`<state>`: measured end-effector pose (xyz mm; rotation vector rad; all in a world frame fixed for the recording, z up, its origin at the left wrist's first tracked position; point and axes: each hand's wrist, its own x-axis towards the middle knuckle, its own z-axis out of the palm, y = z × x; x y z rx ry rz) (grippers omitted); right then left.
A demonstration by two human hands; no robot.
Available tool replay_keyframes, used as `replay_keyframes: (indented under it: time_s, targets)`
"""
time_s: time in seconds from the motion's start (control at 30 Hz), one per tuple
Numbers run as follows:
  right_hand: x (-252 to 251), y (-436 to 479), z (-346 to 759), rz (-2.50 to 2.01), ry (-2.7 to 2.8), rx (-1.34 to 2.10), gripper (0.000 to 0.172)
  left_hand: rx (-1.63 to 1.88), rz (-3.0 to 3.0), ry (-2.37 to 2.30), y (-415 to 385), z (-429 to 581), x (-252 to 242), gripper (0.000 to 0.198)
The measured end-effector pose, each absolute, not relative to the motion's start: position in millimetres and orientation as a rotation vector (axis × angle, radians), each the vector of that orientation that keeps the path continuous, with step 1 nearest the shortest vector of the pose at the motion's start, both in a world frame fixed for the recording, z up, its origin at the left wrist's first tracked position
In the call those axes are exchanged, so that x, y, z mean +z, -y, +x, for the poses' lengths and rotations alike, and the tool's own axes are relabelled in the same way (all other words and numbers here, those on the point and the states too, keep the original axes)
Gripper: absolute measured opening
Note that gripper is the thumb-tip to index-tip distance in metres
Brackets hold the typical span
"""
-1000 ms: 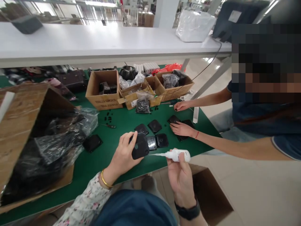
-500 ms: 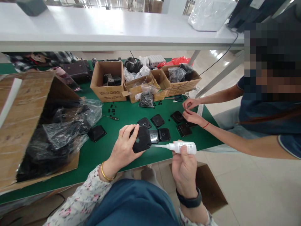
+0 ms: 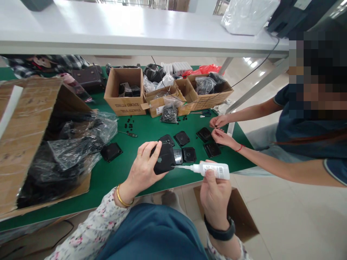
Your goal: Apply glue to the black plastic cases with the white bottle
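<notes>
My left hand (image 3: 142,169) grips a black square plastic part (image 3: 164,159), held tilted above the green table (image 3: 121,173). In my right hand (image 3: 215,193) is a small white glue bottle (image 3: 215,169), lying sideways, its thin nozzle touching the right edge of that part. Several similar black square parts (image 3: 187,146) lie flat on the table just behind. Across the corner a co-worker's two hands (image 3: 221,130) are pinched together over more of these parts (image 3: 211,148).
A large open cardboard box (image 3: 29,119) with black items in clear plastic (image 3: 70,151) fills the left. Three smaller cardboard boxes (image 3: 126,92) stand at the back. A brown box (image 3: 238,213) sits on the floor under my right hand. A white shelf (image 3: 121,32) overhangs.
The bottle's nozzle has moved in against the black part's edge. The co-worker's hands lifted off the table parts and came together. The view shifted slightly.
</notes>
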<state>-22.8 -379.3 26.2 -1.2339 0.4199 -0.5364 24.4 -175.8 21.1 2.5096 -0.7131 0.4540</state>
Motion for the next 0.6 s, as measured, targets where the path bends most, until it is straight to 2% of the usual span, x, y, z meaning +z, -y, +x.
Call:
replay_keyframes:
  time_s: [0.2,0.6]
  targets:
    - [36,378,-26,-1.469,-0.27,-0.483,0.023,0.473,2.504,0.713,176,28,20,0.085]
    - [62,366,-16,-1.85,0.095,-0.615,0.021,0.542,2.523,0.688,170,33,21,0.082]
